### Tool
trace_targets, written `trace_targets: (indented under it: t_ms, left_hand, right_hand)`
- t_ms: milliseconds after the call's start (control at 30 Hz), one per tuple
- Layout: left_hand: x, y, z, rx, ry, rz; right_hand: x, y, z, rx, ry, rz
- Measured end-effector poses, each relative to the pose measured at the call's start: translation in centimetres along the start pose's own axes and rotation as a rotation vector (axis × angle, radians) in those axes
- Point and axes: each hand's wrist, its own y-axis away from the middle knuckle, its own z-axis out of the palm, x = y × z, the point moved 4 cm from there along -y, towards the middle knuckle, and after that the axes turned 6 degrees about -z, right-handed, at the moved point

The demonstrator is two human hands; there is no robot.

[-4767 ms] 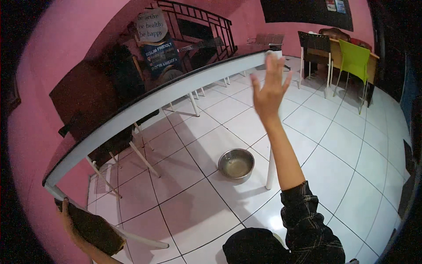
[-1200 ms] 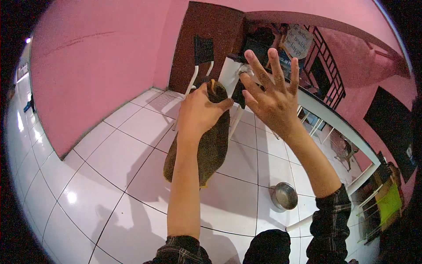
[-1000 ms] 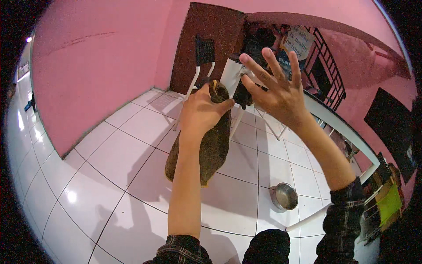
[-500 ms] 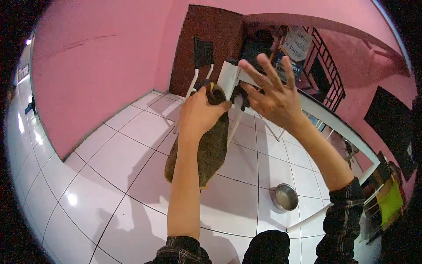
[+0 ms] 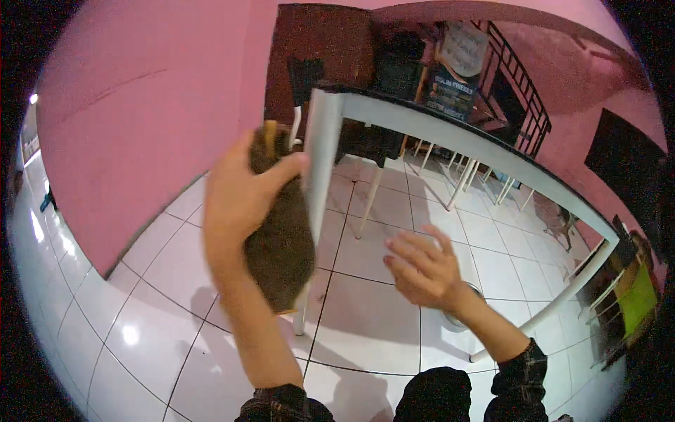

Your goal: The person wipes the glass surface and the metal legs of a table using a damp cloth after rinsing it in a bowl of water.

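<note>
My left hand (image 5: pixel 242 200) is wrapped round the top of a dark brown cloth (image 5: pixel 281 246) with yellow edging. The cloth hangs down beside the white corner leg (image 5: pixel 323 151) of a table, and I cannot tell whether it touches the leg. My right hand (image 5: pixel 425 271) is in the air with its fingers apart and nothing in them. Behind its wrist a round metal bowl (image 5: pixel 453 325) stands on the floor, mostly hidden by the hand and forearm.
A long table with a white frame and dark top (image 5: pixel 450 123) runs from the middle to the right. Dark chairs (image 5: pixel 373 144) stand behind and under it. At the left rises a pink wall (image 5: pixel 148 133); white tiles (image 5: pixel 362 313) cover the floor. A green thing (image 5: pixel 636 299) is at the far right.
My left hand has moved left with the cloth. My right hand has dropped from the tabletop's height to in front of the bowl. The view has shifted, showing more of the table leg.
</note>
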Motion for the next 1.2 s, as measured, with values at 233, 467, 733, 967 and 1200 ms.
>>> trace_targets:
  t_ms: [233, 467, 733, 967, 1200]
  left_hand:
    - [9.1, 6.0, 4.7, -0.32, 0.57, 0.031]
    - [9.9, 7.7, 14.0, -0.406, 0.425, 0.324]
    - [-3.6, -0.1, 2.4, 0.726, 0.064, 0.607]
    - [-11.9, -5.5, 5.2, 0.214, 0.286, 0.164]
    - [-14.6, -6.5, 5.7, -0.002, 0.467, 0.06]
  right_hand:
    - [-1.3, -3.3, -4.1, 0.497, -1.046, 0.6]
    - [3.4, 7.4, -7.9, 0.424, -1.093, 0.914]
    - [9.4, 24.6, -21.2, 1.488, -0.471, 1.085]
    - [14.1, 30.9, -29.6, 0.981, 0.871, 0.935]
    - [13.7, 26.0, -23.3, 0.91, 0.934, 0.936]
